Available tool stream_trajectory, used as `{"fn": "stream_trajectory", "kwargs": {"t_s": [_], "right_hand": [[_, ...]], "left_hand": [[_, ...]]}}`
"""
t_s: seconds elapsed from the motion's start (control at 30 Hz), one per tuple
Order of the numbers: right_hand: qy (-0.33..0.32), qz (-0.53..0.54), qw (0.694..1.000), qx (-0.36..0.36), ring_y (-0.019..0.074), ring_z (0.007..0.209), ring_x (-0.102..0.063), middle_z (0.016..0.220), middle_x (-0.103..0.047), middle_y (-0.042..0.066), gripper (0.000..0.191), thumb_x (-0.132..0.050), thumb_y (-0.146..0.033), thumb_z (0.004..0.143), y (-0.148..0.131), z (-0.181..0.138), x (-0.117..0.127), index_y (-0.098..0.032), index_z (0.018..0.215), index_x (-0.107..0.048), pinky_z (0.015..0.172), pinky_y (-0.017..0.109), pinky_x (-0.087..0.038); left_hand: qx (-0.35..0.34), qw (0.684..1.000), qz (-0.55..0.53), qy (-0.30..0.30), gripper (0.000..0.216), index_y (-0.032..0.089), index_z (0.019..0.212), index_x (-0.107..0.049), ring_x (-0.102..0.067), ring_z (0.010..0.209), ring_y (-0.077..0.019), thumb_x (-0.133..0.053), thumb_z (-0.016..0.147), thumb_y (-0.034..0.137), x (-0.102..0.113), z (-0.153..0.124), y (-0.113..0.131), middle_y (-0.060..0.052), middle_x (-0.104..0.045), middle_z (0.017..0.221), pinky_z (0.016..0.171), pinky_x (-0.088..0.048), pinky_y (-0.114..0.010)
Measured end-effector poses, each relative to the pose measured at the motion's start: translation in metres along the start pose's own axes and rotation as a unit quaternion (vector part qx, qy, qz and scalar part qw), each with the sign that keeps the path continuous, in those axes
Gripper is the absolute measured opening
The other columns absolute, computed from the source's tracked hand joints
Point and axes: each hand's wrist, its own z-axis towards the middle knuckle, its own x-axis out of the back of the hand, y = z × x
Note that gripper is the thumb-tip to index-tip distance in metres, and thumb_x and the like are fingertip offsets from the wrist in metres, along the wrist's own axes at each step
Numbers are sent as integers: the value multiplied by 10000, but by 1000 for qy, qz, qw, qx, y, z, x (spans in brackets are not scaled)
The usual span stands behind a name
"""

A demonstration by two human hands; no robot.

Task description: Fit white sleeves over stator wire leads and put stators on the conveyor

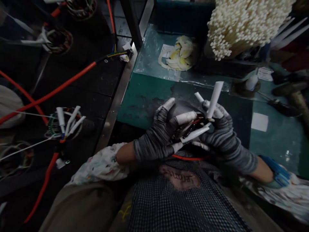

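Both my hands wear grey striped gloves with taped fingertips and meet over my lap at the edge of a green table (pixel 145 93). My left hand (pixel 156 135) is closed around a dark wound coil part (pixel 190 127) with red wires. My right hand (pixel 220 135) grips the same part from the right and pinches a white tube (pixel 214 96) that sticks upward. Another white tube (pixel 194 134) lies across the part between the two hands. A red cable (pixel 188 158) runs under my hands.
A big bundle of white tubes (pixel 243 22) stands at the back right. Yellow-white scraps (pixel 181 56) lie on clear plastic. Dark tools (pixel 287 93) lie at the right. On the dark floor to the left are more coils with white tubes (pixel 65 124) and orange cables (pixel 62 85).
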Motion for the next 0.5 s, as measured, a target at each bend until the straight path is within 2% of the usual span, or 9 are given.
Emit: {"fn": "stream_trajectory", "kwargs": {"t_s": [0.1,0.2,0.3,0.4,0.5], "right_hand": [[10,9,1000,-22,411,1341,-641,1495,-638,121,838,-632,-773,935,-1,-3,1,-358,1641,-454,1123,679,-542],[7,-3,999,-38,382,1349,-633,1492,-638,63,770,-645,-704,967,-7,-5,3,-439,1651,-410,1166,631,-522],[26,-48,998,-35,365,1324,-641,1485,-637,47,752,-637,-683,985,-15,-7,2,-455,1657,-388,1140,584,-552],[42,-89,994,-52,367,1321,-635,1495,-621,55,776,-636,-685,984,-21,-11,-2,-443,1669,-363,1117,578,-572],[48,-93,991,-79,368,1375,-602,1529,-589,69,825,-711,-636,958,-24,-17,-5,-431,1674,-356,1165,584,-539]], "left_hand": [[-14,1000,0,-5,836,312,1642,-377,-184,1670,-477,-737,888,289,2,1,-7,-93,-164,1805,1341,-268,-714],[1,1000,-22,11,817,353,1634,-366,-200,1668,-464,-720,897,333,-4,-1,-8,-66,-173,1808,1328,-304,-721],[13,994,-61,86,814,311,1640,-314,-208,1672,-418,-706,932,392,-22,-10,-6,-118,-210,1779,1318,-363,-677],[42,985,-50,162,897,318,1663,-222,-136,1697,-381,-746,959,503,-43,-20,-6,-132,-138,1779,1322,-391,-599],[60,983,-15,175,958,349,1661,-215,-166,1692,-372,-794,928,560,-53,-22,-10,-122,-180,1768,1320,-406,-559]]}}
